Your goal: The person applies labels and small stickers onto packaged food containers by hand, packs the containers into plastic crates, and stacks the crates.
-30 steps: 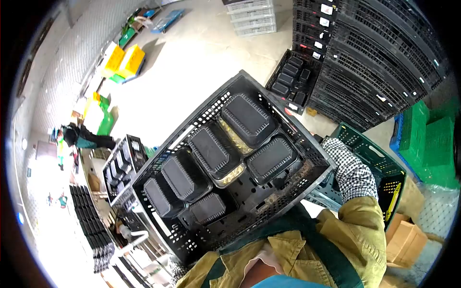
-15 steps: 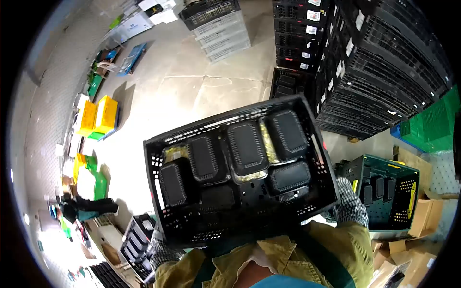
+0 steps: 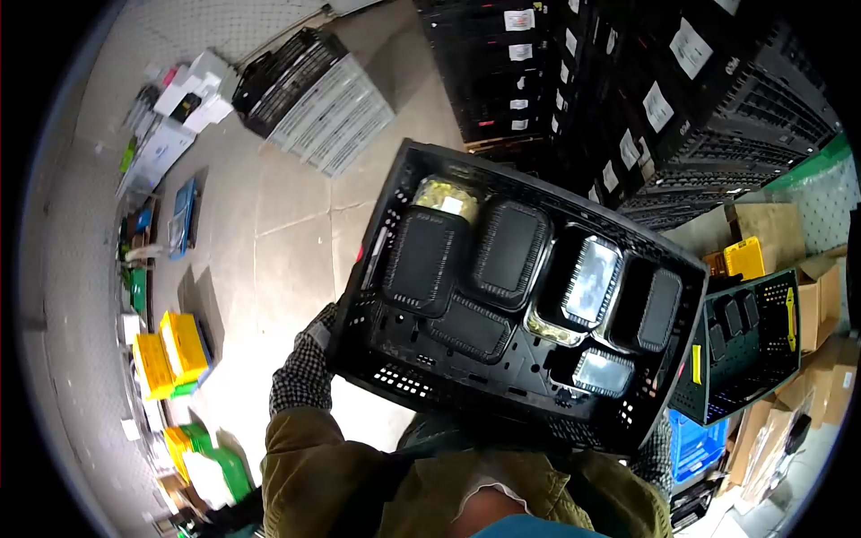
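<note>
A black crate [image 3: 538, 184] is held up in front of my body, tilted, its right side lower. Several black lidded containers [image 3: 512, 247] lie in it, some showing yellowish contents through clear sides. My left hand [image 3: 326, 321] grips the crate's left end, its fingers partly behind the wall. At the lower right end is my right hand, mostly hidden by the crate; only the checkered sleeve [image 3: 657, 453] shows there, and its fingers are out of sight.
Tall stacks of black crates [image 3: 659, 112] stand ahead and right. Grey crates [image 3: 332, 117] are stacked at upper left. A dark green crate [image 3: 749, 394] with black containers and cardboard boxes [image 3: 818, 309] are at right. Yellow bins [image 3: 170, 354] stand on the left floor.
The view has turned right, toward the black stacks. The held crate has swung round with me and now slopes down to the right; my left hand has come into clearer view.
</note>
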`<state>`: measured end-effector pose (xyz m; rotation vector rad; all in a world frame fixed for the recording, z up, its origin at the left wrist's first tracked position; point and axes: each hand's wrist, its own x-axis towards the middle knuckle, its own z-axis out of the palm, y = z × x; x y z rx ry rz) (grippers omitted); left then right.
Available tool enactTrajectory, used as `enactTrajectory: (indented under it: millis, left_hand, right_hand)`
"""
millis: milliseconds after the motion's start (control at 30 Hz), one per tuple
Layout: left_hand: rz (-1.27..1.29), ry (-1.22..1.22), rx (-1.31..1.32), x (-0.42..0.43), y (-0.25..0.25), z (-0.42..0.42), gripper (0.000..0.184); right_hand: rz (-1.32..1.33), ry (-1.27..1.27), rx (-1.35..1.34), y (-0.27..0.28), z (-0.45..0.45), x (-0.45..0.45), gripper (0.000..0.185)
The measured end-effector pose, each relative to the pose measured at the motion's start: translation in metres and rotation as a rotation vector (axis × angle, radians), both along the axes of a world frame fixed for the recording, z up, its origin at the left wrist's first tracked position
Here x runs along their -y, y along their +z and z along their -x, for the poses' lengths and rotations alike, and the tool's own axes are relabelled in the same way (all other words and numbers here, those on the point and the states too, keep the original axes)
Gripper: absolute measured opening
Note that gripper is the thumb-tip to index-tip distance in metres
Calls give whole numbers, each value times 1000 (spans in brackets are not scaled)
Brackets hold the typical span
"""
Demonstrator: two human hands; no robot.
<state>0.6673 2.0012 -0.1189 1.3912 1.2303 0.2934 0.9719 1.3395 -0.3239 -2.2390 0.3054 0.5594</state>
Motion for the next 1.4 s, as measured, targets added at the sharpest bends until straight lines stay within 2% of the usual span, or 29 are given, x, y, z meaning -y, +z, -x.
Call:
enactTrajectory:
  millis: [400,500,733,933,967,1000,1100,1233,1367,1400]
  left_hand:
    - [-3,-299,-80,-172,-18,-303,67]
    - [0,-397,-109,-205,-47,-387,67]
    - [12,-633,-168,-238,-109,-576,69]
    - [39,-754,-224,-208,-154,-660,70]
    - [45,-778,-231,-201,-163,-671,70]
    - [101,-784,-246,-207,-177,-683,70]
    - [162,-847,-266,-191,-173,-693,70]
    - [357,-970,-359,-158,-137,-653,71]
    - [689,-994,-532,-134,-76,-554,72]
    - [521,-992,-207,-109,-57,-512,74]
  right_hand:
    - [51,-280,-30,-44,15,-85,63]
    - [70,-375,-31,-50,33,-121,63]
    - [128,-596,-47,-63,82,-198,63]
    - [138,-741,-76,-68,139,-222,63]
    - [138,-770,-88,-75,150,-222,63]
    - [173,-766,-91,-59,150,-232,63]
    - [155,-812,-98,-66,166,-253,62]
    - [118,-892,-19,-68,166,-275,62]
    - [46,-952,108,-79,147,-297,62]
    - [36,-964,154,-83,144,-303,62]
